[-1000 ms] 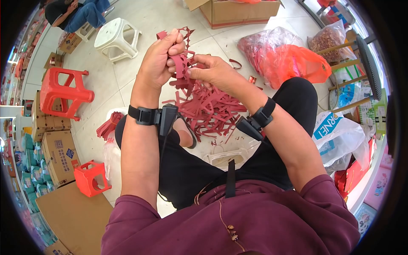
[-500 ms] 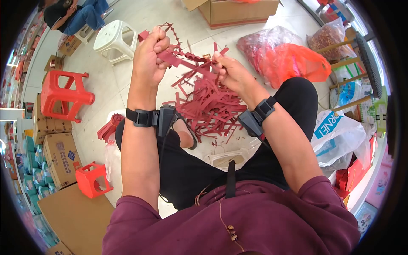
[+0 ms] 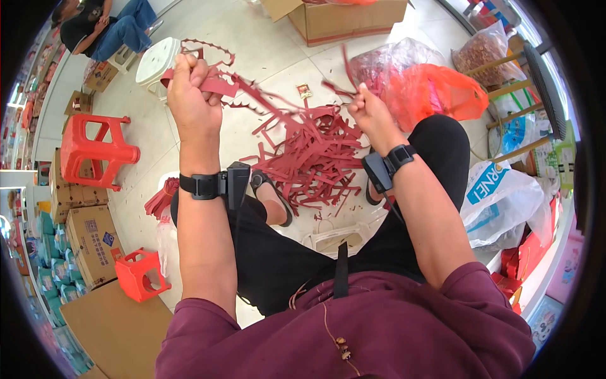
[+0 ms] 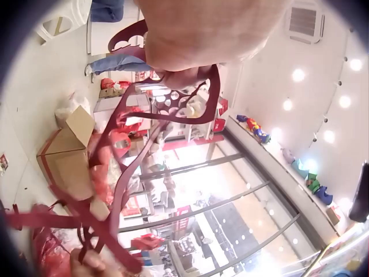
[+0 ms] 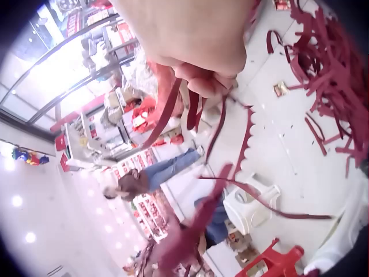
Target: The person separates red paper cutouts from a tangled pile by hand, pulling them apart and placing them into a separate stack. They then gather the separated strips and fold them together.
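My left hand (image 3: 194,104), raised at the left, grips a bundle of dark red strips (image 3: 219,86). Some are flat bands, others thin with scalloped or toothed edges, and several trail down toward the pile (image 3: 309,151) on the floor. Off to the right, my right hand (image 3: 377,120) pinches a few narrow red strips (image 3: 347,65) that stick up past the fingertips. In the right wrist view, strips (image 5: 165,115) hang from under its curled fingers (image 5: 210,85). The left wrist view shows looping cut strips (image 4: 210,98) dangling below the left hand (image 4: 207,29).
A small packet (image 3: 304,91) lies behind the pile. Right of it are a clear bag (image 3: 394,54) and a red plastic bag (image 3: 451,95). A cardboard box (image 3: 347,22) stands at the back. White (image 3: 158,60) and red stools (image 3: 98,148) are at left; a seated person (image 3: 101,28) is beyond.
My hands have drawn apart, the left one moving left and the right one moving right. Strips that were bunched together now spread between them, with some pulled away in the right hand.
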### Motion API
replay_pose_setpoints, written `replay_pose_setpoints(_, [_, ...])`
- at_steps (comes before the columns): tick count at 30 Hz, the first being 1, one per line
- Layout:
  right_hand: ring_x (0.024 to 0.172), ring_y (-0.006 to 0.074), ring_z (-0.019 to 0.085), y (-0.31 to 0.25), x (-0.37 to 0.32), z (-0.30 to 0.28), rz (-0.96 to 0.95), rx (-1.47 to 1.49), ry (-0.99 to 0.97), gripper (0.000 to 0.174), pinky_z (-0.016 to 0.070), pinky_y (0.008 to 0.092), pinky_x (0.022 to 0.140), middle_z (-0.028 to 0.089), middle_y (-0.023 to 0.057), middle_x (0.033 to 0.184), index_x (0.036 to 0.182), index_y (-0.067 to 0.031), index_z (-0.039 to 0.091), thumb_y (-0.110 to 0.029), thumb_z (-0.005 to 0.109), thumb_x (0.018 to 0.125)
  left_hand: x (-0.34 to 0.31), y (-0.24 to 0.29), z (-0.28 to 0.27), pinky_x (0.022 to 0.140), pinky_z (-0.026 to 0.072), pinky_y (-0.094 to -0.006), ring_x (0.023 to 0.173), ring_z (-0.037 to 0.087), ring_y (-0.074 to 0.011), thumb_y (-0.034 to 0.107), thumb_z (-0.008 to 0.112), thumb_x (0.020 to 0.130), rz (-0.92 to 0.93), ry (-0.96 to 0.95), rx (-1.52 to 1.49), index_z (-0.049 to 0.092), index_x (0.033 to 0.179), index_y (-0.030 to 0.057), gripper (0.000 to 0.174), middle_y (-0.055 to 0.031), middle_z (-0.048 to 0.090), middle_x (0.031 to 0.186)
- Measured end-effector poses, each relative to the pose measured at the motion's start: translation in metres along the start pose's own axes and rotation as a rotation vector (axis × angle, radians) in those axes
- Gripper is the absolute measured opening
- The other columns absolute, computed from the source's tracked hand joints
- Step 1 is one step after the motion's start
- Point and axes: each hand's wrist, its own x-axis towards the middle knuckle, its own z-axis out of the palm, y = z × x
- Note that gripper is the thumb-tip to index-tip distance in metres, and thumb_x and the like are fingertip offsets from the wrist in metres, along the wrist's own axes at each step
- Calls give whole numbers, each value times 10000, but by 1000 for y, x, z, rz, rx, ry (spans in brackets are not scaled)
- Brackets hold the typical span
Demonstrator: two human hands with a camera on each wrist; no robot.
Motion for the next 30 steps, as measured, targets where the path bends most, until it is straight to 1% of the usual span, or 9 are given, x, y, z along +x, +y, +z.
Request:
replay_pose_setpoints(3, [566, 109, 465, 5, -5, -9, 2, -408, 47, 170, 444, 300, 529, 500, -13, 691, 908, -69, 539, -183, 570, 1030, 6, -8, -14, 393, 222, -214, 482, 288, -33, 302, 430, 1086, -135, -72, -21, 499, 875, 155, 266, 87, 371, 640])
replay_pose_setpoints(7, [678, 141, 618, 10, -23, 13, 102, -1043, 17, 280, 539, 293, 550, 608, 54, 814, 1099, 21, 583, -234, 616, 987, 9, -14, -18, 391, 245, -186, 485, 302, -15, 292, 441, 1084, -250, -108, -103, 517, 889, 148, 254, 96, 384, 640])
replay_pose_setpoints(8, [717, 145, 649, 16, -30, 20, -20, -1084, 26, 355, 550, 290, 561, 637, 89, 873, 1168, 45, 577, -240, 626, 962, 8, -13, -17, 359, 262, -194, 470, 303, -29, 242, 396, 1101, -273, -116, -177, 512, 927, 114, 245, 83, 390, 613])
replay_pose_setpoints(11, [759, 132, 649, 12, -49, 66, -87, -1039, -330, 340, 555, 296, 634, 658, 63, 900, 1199, 3, 605, -248, 614, 969, 9, -11, -17, 359, 267, -197, 475, 314, -30, 231, 382, 1105, -313, -202, -256, 513, 936, 107, 247, 82, 388, 615])
replay_pose_setpoints(17, [882, 113, 641, 36, -75, 122, -133, -1132, -649, 332, 529, 269, 765, 691, 80, 998, 1184, -2, 651, -239, 623, 953, 10, -14, -15, 373, 277, -190, 480, 330, -31, 230, 378, 1109, -400, -318, -479, 509, 961, 89, 243, 69, 410, 642])
replay_pose_setpoints(18, [947, 128, 630, 43, -77, 123, -267, -1154, -679, 378, 510, 288, 850, 690, 92, 1042, 1215, 9, 639, -259, 637, 949, 9, -14, -12, 375, 281, -189, 481, 333, -32, 234, 379, 1109, -418, -334, -488, 510, 964, 87, 244, 67, 414, 645])
replay_pose_setpoints(22, [918, 171, 637, 54, -78, 126, -211, -1152, -636, 428, 514, 311, 825, 697, 143, 1033, 1150, 45, 636, -299, 684, 902, 1, -19, 2, 378, 298, -185, 485, 339, -33, 243, 378, 1110, -483, -362, -495, 511, 967, 86, 250, 67, 417, 650])
replay_pose_setpoints(28, [846, 164, 623, 65, -77, 127, -203, -1168, -648, 282, 503, 321, 758, 643, 84, 853, 1043, 3, 634, -264, 585, 967, -1, -26, 7, 366, 311, -184, 480, 339, -24, 249, 385, 1107, -501, -340, -440, 507, 961, 94, 245, 77, 409, 641])
replay_pose_setpoints(30, [783, 158, 615, 62, -78, 123, -89, -1081, -644, 255, 487, 316, 703, 620, 70, 819, 986, -10, 618, -249, 528, 982, 0, -24, 3, 360, 313, -184, 475, 338, -26, 247, 382, 1107, -475, -331, -445, 507, 957, 94, 248, 77, 407, 637])
